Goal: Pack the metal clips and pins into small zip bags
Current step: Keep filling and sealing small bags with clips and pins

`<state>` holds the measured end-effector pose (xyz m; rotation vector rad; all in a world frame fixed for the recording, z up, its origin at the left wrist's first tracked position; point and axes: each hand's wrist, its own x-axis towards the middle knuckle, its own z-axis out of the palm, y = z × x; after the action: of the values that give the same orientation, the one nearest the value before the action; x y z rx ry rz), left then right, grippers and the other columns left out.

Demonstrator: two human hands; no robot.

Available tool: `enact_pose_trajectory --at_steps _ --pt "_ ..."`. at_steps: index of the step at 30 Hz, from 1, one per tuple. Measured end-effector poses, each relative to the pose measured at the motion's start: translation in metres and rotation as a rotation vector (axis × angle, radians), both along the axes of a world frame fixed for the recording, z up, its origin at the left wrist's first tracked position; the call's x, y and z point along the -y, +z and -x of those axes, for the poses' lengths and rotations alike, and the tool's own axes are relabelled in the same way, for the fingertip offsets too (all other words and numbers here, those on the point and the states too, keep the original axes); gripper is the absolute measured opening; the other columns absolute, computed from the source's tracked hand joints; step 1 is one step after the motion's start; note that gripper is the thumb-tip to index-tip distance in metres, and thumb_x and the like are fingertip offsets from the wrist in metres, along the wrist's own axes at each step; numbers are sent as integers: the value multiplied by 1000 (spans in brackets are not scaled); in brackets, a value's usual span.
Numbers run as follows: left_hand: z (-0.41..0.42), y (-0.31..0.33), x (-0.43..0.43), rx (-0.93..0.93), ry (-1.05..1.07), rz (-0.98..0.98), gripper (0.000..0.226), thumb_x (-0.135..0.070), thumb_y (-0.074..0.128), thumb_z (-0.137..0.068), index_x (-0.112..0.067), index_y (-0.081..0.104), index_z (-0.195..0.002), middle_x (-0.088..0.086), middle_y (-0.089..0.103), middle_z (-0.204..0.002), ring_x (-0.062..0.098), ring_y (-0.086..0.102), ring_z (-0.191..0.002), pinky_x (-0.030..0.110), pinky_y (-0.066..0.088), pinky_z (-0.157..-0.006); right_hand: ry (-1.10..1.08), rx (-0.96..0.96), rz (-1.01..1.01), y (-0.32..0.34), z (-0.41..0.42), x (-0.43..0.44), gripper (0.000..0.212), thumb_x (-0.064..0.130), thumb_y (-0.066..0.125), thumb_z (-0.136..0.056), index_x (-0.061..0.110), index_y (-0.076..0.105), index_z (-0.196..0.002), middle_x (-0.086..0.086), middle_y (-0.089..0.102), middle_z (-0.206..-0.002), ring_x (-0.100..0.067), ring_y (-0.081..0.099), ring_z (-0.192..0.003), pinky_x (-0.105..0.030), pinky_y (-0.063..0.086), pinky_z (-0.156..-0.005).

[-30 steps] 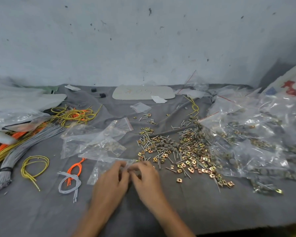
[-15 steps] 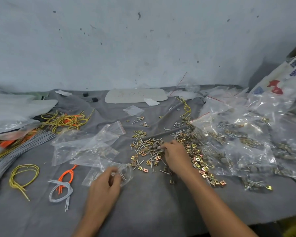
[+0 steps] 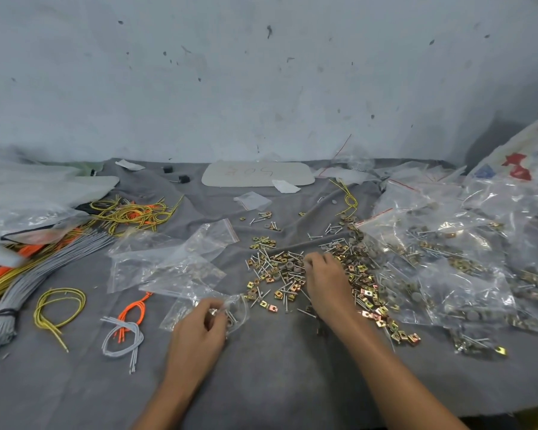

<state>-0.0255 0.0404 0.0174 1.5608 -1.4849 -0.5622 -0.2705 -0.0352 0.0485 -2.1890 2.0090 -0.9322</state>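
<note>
Metal clips and pins (image 3: 280, 274) lie loose in a wide scatter at the middle of the counter (image 3: 277, 383), which is draped in a soft, wrinkled grey cloth. The clips are small square folded plates, mostly brassy gold with a few coppery pink ones. The pins are thin, straight, silvery nails with flat heads, and dull grey round discs are mixed in among them.

The right hand (image 3: 326, 283) rests palm down on this heap, its fingers bent and the tips dug in among the pieces. Whether they have caught anything cannot be told. The left hand (image 3: 199, 330) lies just left of the scatter, thumb and fingers pinching the mouth of a small zip bag (image 3: 241, 308). This is a clear, crinkly plastic pouch lying on the cloth, with a few pins showing through it.

Behind it is a loose stack of empty zip bags (image 3: 168, 262), glossy and creased, one with a red seal strip. On the right, filled bags (image 3: 448, 259) of the same hardware are heaped together, shiny and lumpy.

On the left lie a thick bundle of grey cords (image 3: 44, 268) tied with a black band, a yellow wire loop (image 3: 62, 293), a small knot of orange and grey cords (image 3: 125, 327) and a tangle of yellow wires (image 3: 134, 212). A flat white rounded board (image 3: 258, 173) lies at the back by the rough, speckled pale wall (image 3: 261, 72).
</note>
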Motion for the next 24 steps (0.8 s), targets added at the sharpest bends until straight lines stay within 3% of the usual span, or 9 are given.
enact_pose_trajectory --at_steps 6,11,15,24 --pt "-1 1 0 19 1 -13 15 -27 64 -93 -41 63 -95 -5 64 -61 12 62 -59 44 55 -66 288 567 -48 0 -60 -43 7 21 59 -98 26 64 -97 12 66 -88 -5 61 -85 -22 49 -77" --pt "1 5 -3 39 12 -21 20 -24 62 -93 -44 60 -94 -8 66 -66 7 61 -61 41 54 -67 298 792 -121 -18 -101 -60 14 21 65 -94 35 64 -94 18 70 -91 -3 66 -86 -25 54 -80" --pt "2 7 -5 -15 25 -45 9 -32 58 -85 -37 62 -92 -9 66 -68 9 61 -65 41 54 -70 233 808 -58 -28 -108 -66 8 24 66 -93 30 66 -98 21 69 -91 -3 66 -85 -24 54 -77" --pt "1 9 -9 -148 78 -8 24 -35 51 -78 -37 62 -99 -3 68 -70 14 62 -63 45 55 -66 289 549 -35 -32 -109 -71 8 24 66 -92 30 61 -93 17 68 -83 2 62 -76 -8 39 -67"
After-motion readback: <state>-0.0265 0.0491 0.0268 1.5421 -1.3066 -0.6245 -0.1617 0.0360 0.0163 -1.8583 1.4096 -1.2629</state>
